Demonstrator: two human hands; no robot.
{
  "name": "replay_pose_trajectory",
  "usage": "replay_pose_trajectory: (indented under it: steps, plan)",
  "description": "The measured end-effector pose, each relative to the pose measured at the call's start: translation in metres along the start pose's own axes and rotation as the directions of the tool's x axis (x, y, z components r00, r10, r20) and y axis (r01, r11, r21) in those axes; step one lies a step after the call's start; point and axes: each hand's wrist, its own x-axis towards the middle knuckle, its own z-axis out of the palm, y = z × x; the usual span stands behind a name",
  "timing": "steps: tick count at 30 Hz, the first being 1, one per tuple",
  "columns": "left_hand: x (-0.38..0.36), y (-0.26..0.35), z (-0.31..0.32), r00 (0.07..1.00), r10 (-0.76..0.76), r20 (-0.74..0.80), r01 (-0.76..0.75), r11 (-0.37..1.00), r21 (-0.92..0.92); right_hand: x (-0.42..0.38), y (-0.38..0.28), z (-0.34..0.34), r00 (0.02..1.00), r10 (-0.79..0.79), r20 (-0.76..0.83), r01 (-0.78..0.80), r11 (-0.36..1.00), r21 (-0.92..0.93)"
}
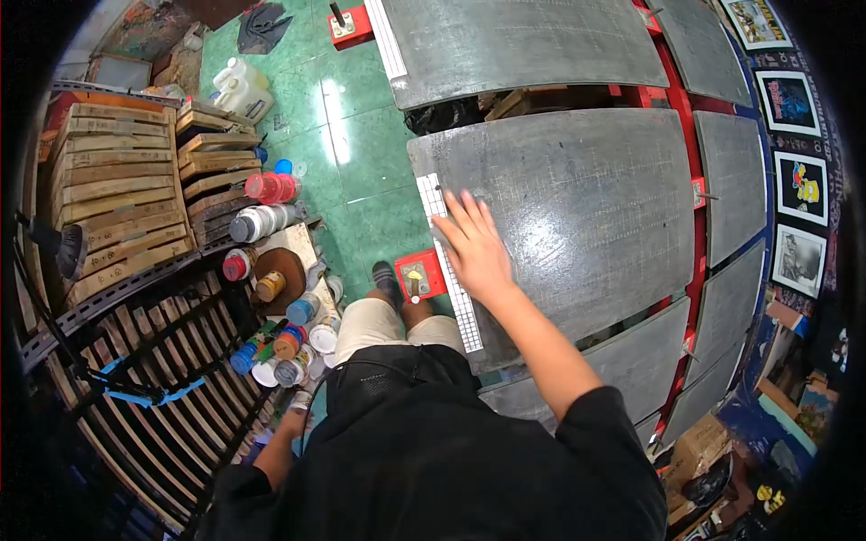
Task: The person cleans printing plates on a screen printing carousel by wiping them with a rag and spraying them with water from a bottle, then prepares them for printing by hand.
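My right hand [476, 252] lies palm down on a grey flat board [586, 207], its fingers spread. Its fingertips reach toward a white strip with a black grid [462, 302] along the board's near edge. Down at the lower left, my left hand [300, 402] hangs beside a group of jars and tubs [290, 371]. Its fingers are too small and partly hidden to make out, and so is anything in them. A thin dark cable passes close to that hand.
More grey boards [532, 45] sit on a red metal frame [683, 117]. Wooden frames [117, 189] are stacked on a rack at left. White jugs [242, 90] stand on the green floor [361, 216]. Framed prints [801, 189] line the right side.
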Motion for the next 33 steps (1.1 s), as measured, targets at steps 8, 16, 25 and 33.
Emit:
replay_pose_trajectory:
  steps: [8,16,25,33]
  plan:
    - [-0.050,0.221,-0.022,0.793,0.606,-0.059,-0.607,0.779,-0.155,0.218,-0.081,0.068,0.937,-0.314,-0.150,0.338,0.925,0.175]
    - [-0.121,0.391,-0.058,0.356,0.900,-0.251,-0.931,0.364,-0.013,0.180,-0.120,0.075,0.839,0.414,0.352,-0.391,0.011,0.920]
    - [-0.206,0.539,-0.036,0.361,0.933,0.000,-0.780,0.302,-0.548,0.111,-0.141,-0.012,0.935,0.340,0.104,-0.300,0.597,0.744]
    - [-0.189,0.552,-0.049,0.098,0.976,0.192,-0.870,0.178,-0.460,0.088,-0.126,-0.044,0.872,0.490,-0.002,-0.295,0.529,0.796]
